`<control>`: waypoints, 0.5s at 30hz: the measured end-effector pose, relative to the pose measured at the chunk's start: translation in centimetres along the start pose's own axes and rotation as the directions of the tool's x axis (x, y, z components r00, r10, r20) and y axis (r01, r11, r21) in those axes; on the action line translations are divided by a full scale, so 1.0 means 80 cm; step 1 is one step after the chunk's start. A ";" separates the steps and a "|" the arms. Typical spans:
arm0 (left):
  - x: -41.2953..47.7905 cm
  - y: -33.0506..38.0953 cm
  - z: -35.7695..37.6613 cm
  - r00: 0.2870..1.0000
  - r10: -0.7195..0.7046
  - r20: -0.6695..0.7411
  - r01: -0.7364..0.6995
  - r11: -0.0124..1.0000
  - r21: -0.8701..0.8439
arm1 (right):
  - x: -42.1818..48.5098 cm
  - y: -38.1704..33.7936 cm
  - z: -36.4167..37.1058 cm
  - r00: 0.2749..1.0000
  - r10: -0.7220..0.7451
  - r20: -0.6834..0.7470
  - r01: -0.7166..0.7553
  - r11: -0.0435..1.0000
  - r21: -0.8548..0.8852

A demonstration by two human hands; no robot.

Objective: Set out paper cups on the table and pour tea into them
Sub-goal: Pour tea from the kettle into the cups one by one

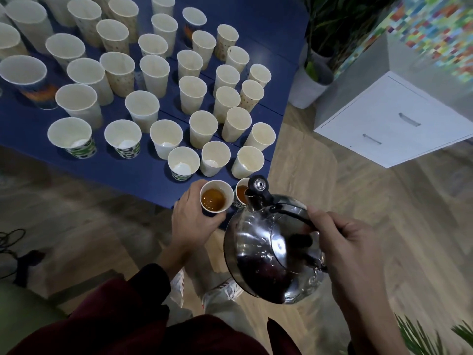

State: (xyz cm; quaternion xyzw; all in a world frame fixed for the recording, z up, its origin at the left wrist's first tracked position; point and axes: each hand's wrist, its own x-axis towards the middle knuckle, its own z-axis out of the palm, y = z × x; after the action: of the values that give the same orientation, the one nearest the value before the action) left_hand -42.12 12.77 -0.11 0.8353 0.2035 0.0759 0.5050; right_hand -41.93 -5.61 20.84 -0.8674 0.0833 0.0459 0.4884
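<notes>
Blue table (128,175) over wood floor (320,162), seen from above; white cabinet (384,119) off to the far right.

Left hand (190,221): fingers and thumb curled round a paper cup (216,197) at the table's near edge. The cup holds amber tea, filled partway. Cannot tell whether it rests on the table or is lifted just clear.

Right hand (348,242): closed round the black handle of a steel kettle (268,252), held over the floor just near of the table. The spout (257,187) points up toward the cups, and no stream shows.

Second cup (240,193): just right of the held one, partly hidden behind the spout, also with tea in it.

Other cups (166,139): several dozen, standing upright across the table out to the far left. The near ones show dry white bottoms. Farther back the bottoms are hidden by the angle.

Progress, as judged: setting out looks done or nearly so. Pouring has barely begun, with two cups filled at the near right corner and all the rest to go.
</notes>
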 end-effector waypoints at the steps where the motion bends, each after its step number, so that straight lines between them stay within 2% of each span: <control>1: 0.004 0.000 0.000 1.000 -0.008 0.001 0.008 1.000 0.006 | 0.001 -0.004 -0.003 1.000 0.017 -0.024 -0.016 0.999 0.036; 3: 0.011 -0.001 0.001 1.000 -0.008 0.002 0.008 0.999 0.032 | 0.003 -0.010 -0.010 0.997 0.056 -0.049 -0.052 0.994 0.093; 6: 0.019 -0.006 0.005 1.000 -0.004 0.026 0.003 0.998 0.059 | 0.011 -0.019 -0.020 0.997 0.038 -0.071 -0.033 0.998 0.060; 13: 0.020 -0.015 0.004 0.994 0.012 0.112 -0.008 0.999 -0.031 | 0.039 -0.027 -0.041 0.992 -0.015 -0.128 0.017 1.000 0.020; 15: 0.008 -0.014 0.000 0.998 0.019 0.059 -0.016 0.999 -0.048 | 0.050 -0.025 -0.048 0.993 -0.022 -0.115 0.021 1.000 -0.005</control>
State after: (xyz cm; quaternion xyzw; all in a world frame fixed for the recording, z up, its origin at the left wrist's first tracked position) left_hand -41.86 13.49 -1.13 0.8267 0.1792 0.0602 0.5299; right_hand -37.60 -8.25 23.85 -0.8703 0.1019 -0.0093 0.4817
